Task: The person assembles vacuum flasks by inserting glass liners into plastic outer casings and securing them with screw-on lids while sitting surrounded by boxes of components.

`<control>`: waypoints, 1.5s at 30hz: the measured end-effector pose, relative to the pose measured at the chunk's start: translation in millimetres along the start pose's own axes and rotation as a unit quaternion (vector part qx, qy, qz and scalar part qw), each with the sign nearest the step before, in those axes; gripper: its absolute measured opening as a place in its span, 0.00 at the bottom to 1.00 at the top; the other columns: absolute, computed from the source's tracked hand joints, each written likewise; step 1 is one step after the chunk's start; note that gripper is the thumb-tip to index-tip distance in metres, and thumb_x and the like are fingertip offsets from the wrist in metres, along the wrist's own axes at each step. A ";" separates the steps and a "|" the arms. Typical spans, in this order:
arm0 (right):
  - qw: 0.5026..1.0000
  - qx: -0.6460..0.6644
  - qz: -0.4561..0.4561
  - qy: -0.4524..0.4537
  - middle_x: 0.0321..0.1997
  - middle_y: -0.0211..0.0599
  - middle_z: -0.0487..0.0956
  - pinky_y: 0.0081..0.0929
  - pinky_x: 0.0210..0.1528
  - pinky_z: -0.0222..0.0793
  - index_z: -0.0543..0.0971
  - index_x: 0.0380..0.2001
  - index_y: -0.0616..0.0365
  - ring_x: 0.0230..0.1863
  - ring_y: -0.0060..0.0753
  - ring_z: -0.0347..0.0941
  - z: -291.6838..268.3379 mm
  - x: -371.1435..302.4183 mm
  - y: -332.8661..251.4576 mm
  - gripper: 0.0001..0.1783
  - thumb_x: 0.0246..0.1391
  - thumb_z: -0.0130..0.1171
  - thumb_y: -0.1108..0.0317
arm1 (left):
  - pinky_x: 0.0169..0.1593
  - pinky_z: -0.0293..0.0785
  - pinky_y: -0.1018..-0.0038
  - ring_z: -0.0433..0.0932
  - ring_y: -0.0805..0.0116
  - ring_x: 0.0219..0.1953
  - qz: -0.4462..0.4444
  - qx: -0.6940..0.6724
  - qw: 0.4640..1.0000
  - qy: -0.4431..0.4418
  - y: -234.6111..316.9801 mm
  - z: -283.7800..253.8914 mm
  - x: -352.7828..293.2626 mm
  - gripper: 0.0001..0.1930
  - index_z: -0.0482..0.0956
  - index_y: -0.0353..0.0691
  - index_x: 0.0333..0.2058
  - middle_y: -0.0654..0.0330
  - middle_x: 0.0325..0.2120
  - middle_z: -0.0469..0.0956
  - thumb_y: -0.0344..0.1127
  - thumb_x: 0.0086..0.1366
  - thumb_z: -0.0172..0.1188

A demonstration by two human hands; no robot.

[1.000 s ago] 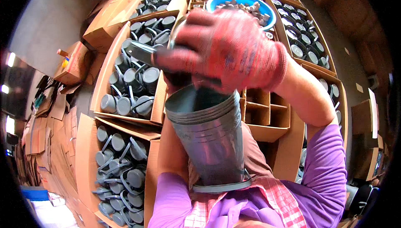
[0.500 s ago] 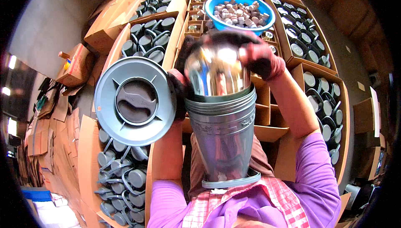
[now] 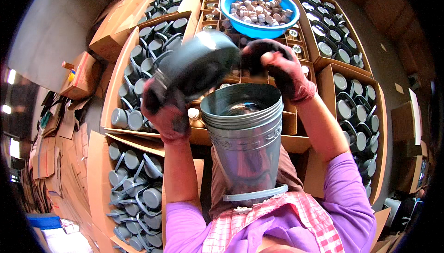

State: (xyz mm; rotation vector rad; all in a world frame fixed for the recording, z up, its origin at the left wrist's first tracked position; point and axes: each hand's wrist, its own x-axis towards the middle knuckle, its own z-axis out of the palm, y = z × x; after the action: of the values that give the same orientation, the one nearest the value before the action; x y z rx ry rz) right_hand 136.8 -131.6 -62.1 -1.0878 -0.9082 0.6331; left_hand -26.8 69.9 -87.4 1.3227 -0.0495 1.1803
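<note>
Between my knees, a grey plastic jug shell (image 3: pixel 245 156) stands with its wide mouth upward and a loop handle (image 3: pixel 254 193) nearest my body. A shiny surface (image 3: pixel 243 109) glints inside the mouth. My left hand (image 3: pixel 169 112), in a dark and red glove, grips a round grey plastic cover (image 3: pixel 201 63), tilted and blurred by motion, above and left of the shell. My right hand (image 3: pixel 280 68), gloved alike, hovers above the shell's right rim with fingers curved and apart. I see nothing in it. Whether its blurred fingertips touch the cover's edge, I cannot tell.
Ahead, a blue basin (image 3: pixel 261 31) of small pale caps rests on a divided carton (image 3: pixel 290 118) with shiny glass tips. Cartons of grey handled jug parts flank me at left (image 3: pixel 135 169) and right (image 3: pixel 356 107). Flattened cardboard (image 3: pixel 60 160) lies far left.
The silver rounded liner above the shell is out of sight, and a glint shows inside the mouth. My left hand has swung the cover up and rightward, tilting it. My right hand has come off the liner.
</note>
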 end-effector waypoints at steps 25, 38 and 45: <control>0.878 -0.409 -0.247 0.001 0.33 0.43 0.80 0.39 0.41 0.73 0.79 0.34 0.58 0.36 0.48 0.78 38.4 -34.9 -37.3 0.34 0.39 0.69 0.37 | 0.42 0.78 0.61 0.82 0.48 0.36 0.184 0.232 0.895 -0.335 45.4 32.6 2.4 0.30 0.82 0.33 0.35 0.49 0.34 0.81 0.62 0.59 0.60; 0.963 0.266 0.003 0.040 0.55 0.48 0.78 0.39 0.59 0.71 0.68 0.62 0.66 0.53 0.42 0.77 0.8 -27.3 35.5 0.53 0.55 0.44 0.24 | 0.61 0.65 0.55 0.78 0.50 0.49 0.032 0.079 0.919 -0.385 24.8 46.4 25.5 0.26 0.83 0.37 0.37 0.53 0.39 0.82 0.59 0.57 0.60; 0.997 -0.040 -0.069 0.023 0.61 0.52 0.73 0.41 0.66 0.63 0.65 0.64 0.66 0.58 0.44 0.74 1.7 -37.5 12.3 0.56 0.52 0.42 0.23 | 0.59 0.66 0.54 0.81 0.56 0.44 0.012 0.030 0.946 -0.324 17.6 38.2 19.9 0.27 0.84 0.38 0.32 0.53 0.38 0.83 0.59 0.65 0.52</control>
State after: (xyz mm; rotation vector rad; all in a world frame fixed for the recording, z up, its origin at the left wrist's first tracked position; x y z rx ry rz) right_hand 116.4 -156.7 -84.7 -1.0964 -0.9656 0.4593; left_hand -7.7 50.0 -49.9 1.7208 -0.5090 0.7263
